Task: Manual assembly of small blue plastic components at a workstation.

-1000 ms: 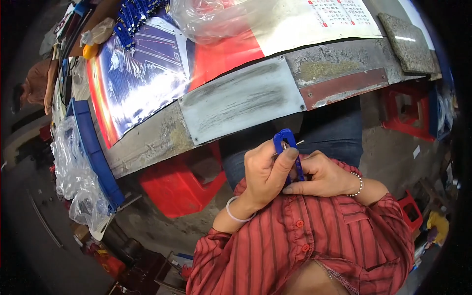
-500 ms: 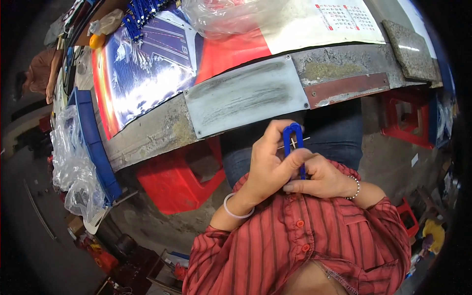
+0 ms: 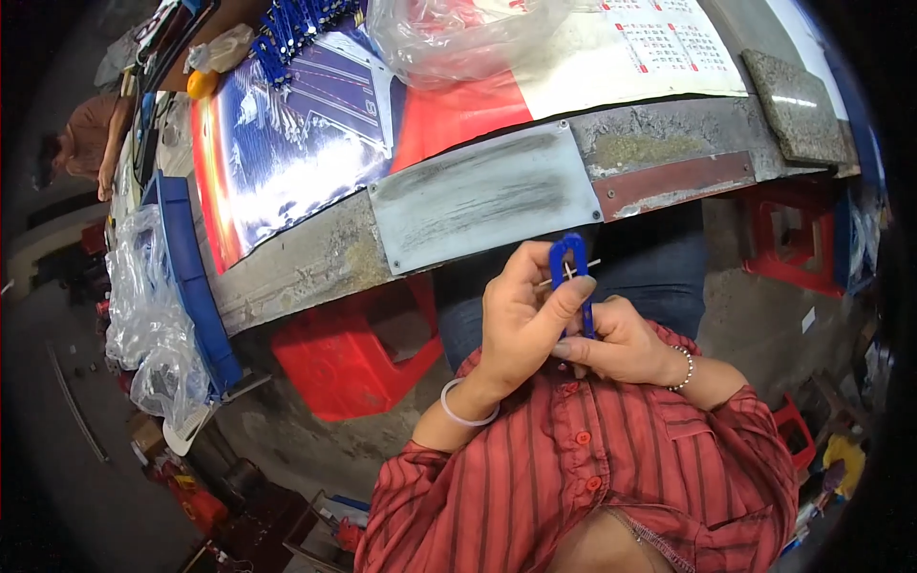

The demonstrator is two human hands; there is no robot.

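Observation:
A narrow blue plastic piece (image 3: 569, 244), bent in a U with its rounded end up, stands between my hands in front of my shirt. A thin metal pin (image 3: 593, 264) crosses its gap and sticks out on the right. My left hand (image 3: 516, 329) is closed on the upper part, its thumb pressed along the near face. My right hand (image 3: 626, 349) pinches the lower end between thumb and curled fingers. That lower end is partly hidden by the fingers.
Ahead is the workbench, with a scuffed grey plate (image 3: 485, 199) on its edge. Several similar blue pieces (image 3: 279, 43) lie heaped at the far left, near a clear plastic bag (image 3: 435, 43). A blue tray (image 3: 186, 267) and red stool (image 3: 349, 363) are at left.
My left thumb has shifted up and a little left along the blue piece. My right hand has stayed nearly in place. The bench has slipped slightly down and right in view.

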